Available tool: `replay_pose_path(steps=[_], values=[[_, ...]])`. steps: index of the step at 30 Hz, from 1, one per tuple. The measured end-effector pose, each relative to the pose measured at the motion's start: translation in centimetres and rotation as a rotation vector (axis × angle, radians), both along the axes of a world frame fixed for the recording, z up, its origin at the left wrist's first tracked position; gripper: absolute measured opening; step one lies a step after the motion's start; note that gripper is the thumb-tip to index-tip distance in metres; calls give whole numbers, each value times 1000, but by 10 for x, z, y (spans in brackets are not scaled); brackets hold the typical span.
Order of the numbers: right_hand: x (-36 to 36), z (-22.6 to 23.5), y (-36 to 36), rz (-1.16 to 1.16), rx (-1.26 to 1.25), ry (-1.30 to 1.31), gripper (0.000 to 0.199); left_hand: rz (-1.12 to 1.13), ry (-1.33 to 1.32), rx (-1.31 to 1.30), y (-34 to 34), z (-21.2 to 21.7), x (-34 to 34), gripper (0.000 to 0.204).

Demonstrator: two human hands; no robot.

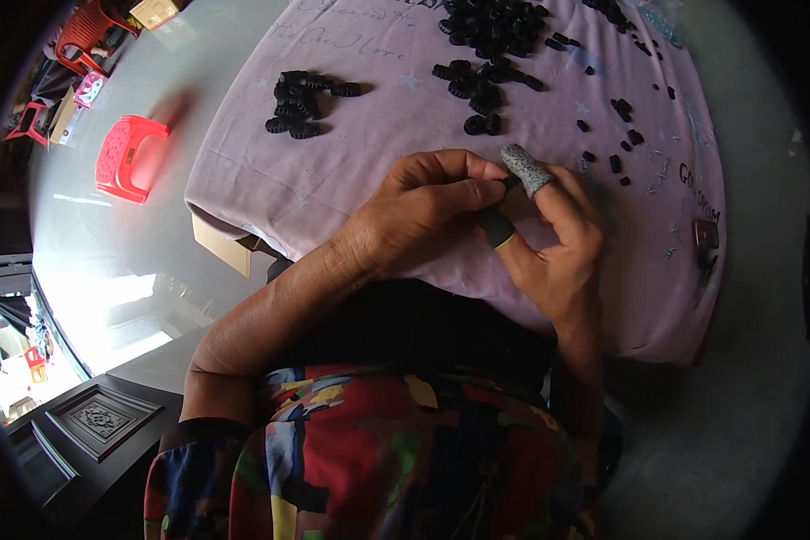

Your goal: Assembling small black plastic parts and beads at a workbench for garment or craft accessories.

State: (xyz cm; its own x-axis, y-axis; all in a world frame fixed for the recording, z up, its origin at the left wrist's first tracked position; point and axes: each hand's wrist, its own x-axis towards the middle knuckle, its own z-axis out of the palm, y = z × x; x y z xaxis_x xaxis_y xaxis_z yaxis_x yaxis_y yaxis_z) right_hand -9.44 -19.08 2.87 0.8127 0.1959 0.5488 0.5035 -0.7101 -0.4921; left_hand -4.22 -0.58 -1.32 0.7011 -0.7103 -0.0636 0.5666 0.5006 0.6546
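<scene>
My left hand (427,198) pinches a small black part (512,184) between thumb and fingertips, over the near part of the cloth-covered table. Meeting it from the other side is my right hand (562,229), its fingers closed around the same part. A grey knit finger cot (526,171) covers my right index finger, and a dark one with a yellow edge (495,228) is on the thumb. Most of the part is hidden by the fingers. Beyond my hands lies a small heap of black ribbed pieces (481,88), with another cluster (297,106) to the left.
A larger pile of black pieces (495,25) is at the far side of the pink tablecloth (378,135). Several small black bits (616,164) are scattered right. A small dark object (705,236) lies near the right edge. A red plastic stool (130,157) stands on the floor left.
</scene>
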Motion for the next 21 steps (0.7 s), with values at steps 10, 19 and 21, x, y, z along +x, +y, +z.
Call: replay_pose_path(steps=[10,19,21], values=[[9,-4,-1,-15,-154,-134,47,4,5,41,0,4,0,21],[9,-4,-5,37,-120,-121,46,-68,-66,231,4,13,0,27],[9,-7,-4,33,-113,-111,45,-48,-59,222,3,5,-1,25]])
